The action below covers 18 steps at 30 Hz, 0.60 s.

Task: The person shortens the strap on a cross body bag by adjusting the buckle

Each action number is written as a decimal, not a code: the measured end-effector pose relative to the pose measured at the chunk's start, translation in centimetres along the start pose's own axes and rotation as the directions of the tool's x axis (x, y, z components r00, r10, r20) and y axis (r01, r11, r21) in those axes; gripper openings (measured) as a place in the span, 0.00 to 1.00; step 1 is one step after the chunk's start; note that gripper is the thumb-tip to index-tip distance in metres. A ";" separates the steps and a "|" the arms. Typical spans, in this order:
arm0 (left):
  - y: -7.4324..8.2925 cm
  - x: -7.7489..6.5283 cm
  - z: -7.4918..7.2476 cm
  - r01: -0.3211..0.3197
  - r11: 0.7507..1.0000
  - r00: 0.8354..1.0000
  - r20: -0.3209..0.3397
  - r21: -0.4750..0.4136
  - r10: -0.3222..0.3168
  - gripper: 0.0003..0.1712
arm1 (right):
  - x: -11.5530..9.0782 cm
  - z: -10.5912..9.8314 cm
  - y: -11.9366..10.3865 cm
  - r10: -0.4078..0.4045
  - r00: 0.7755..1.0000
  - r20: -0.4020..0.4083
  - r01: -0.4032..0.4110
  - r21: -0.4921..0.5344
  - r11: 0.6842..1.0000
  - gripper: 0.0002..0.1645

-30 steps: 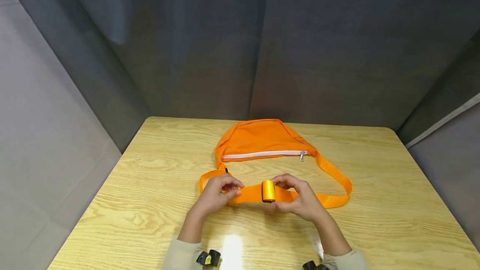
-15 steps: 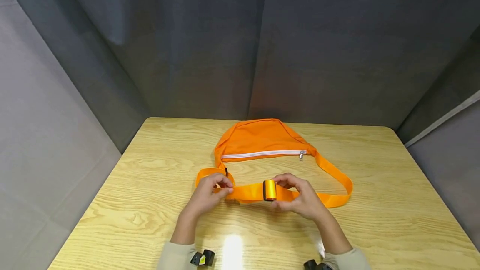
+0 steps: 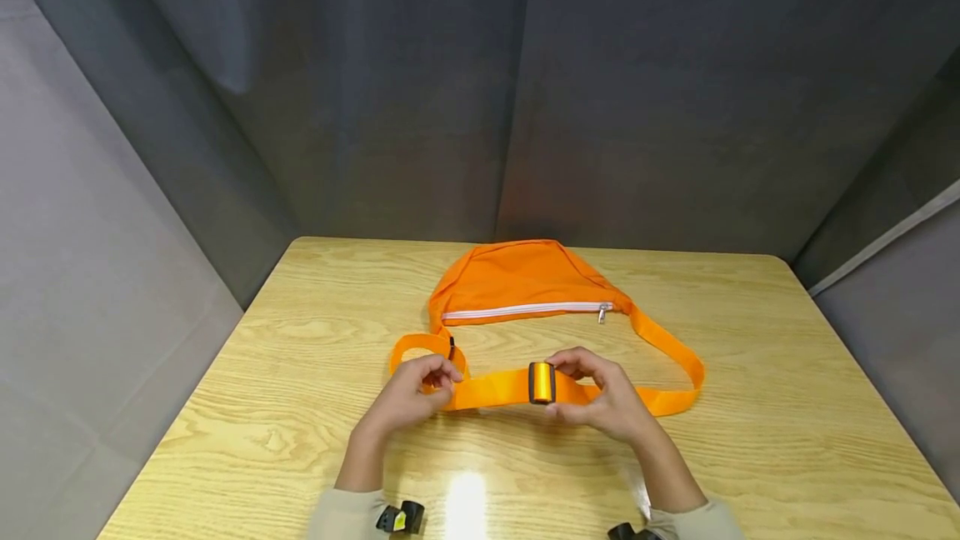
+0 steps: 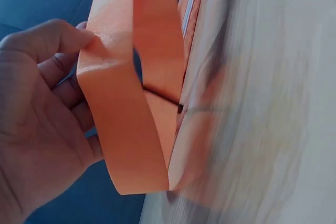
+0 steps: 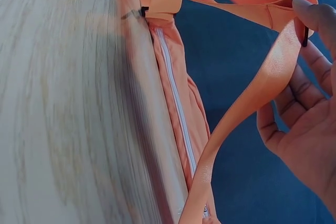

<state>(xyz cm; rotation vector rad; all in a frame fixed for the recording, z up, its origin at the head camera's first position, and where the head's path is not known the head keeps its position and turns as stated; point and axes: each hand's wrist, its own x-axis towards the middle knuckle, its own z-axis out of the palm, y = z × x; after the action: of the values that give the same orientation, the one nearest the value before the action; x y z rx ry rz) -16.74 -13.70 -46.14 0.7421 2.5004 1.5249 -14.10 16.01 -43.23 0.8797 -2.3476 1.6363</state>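
Observation:
An orange waist bag (image 3: 525, 280) lies at the far middle of the table, its white zipper (image 3: 525, 310) facing the near side. From both its ends runs an orange strap (image 3: 491, 390), lifted in front of the bag. My left hand (image 3: 411, 392) pinches the strap at the left; in the left wrist view the strap (image 4: 128, 129) bends down below the fingertips in a loop. My right hand (image 3: 606, 397) holds a black slider buckle (image 3: 542, 382) by its edges between thumb and fingers. Strap webbing passes through the slider, seen edge-on in the right wrist view.
The wooden table (image 3: 262, 407) has its back edge against a dark grey curtain (image 3: 405, 107). A lighter grey panel (image 3: 90, 273) stands at the left. A strap loop (image 3: 686, 373) lies on the table at the right.
My left hand has moved left along with the strap, so more strap shows between it and the slider. The webbing bulge on the slider has flattened, baring its black frame. My right hand stays nearly still.

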 end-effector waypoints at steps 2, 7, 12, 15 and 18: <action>0.0 0.3 0.5 0.007 1.000 1.000 0.030 -0.005 -0.007 0.09 | 0.1 0.0 -0.7 -0.006 1.000 0.009 0.006 0.019 1.000 0.28; 0.4 1.4 1.9 -0.019 1.000 0.999 0.048 0.008 0.018 0.09 | 0.3 0.1 -1.4 0.002 1.000 0.025 -0.003 0.034 0.999 0.27; 1.3 2.4 3.1 -0.097 0.993 0.995 0.036 0.060 0.095 0.12 | 0.3 0.2 -1.5 0.008 1.000 0.025 -0.009 0.037 0.999 0.27; 1.6 2.7 3.6 -0.130 0.987 0.991 0.030 0.094 0.128 0.12 | 0.3 0.3 -1.3 0.014 1.000 0.027 -0.014 0.033 0.999 0.27; 1.8 2.8 3.8 -0.132 0.986 0.991 0.021 0.105 0.131 0.09 | 0.3 0.3 -0.8 0.013 1.000 0.021 -0.014 0.023 1.000 0.27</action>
<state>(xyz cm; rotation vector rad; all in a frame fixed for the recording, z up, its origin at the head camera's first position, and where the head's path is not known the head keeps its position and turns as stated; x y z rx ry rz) -17.22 -8.70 -45.98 0.9481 2.5864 1.4284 -13.85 15.45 -42.62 0.8912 -2.3577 1.6715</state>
